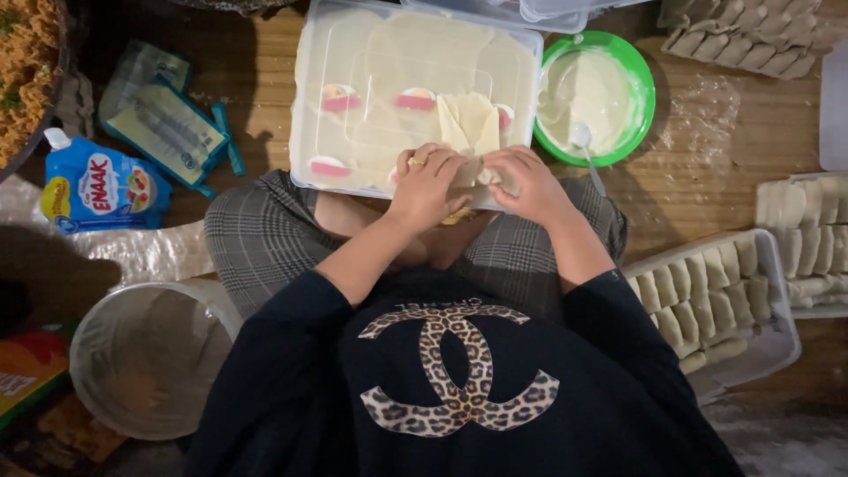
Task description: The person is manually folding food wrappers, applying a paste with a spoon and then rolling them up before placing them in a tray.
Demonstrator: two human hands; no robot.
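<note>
head view: both hands meet at the near edge of a clear lid [353,88] lying on the lap. left hand [427,187], ring on one finger, fingers curled down and closed on a folded wrapper [471,132]. right hand [527,184] fingers also bent and pinching the wrapper's near end, just beside the left hand, touching it or almost. the wrapper is pale, half folded, lying on the lid at its right near part, far end sticking out past the fingers. what sits inside the fold is hidden.

green bowl [638,66] of white paste with a spoon [584,141] in it, just right of the lid. clear tray [777,327] of finished rolls at right, near the right elbow; more rolls in a tray [767,196] beyond it. blue pouch [93,190] and packets [163,124] on the wooden floor [698,177] at left. empty clear tub [146,358] at lower left.
</note>
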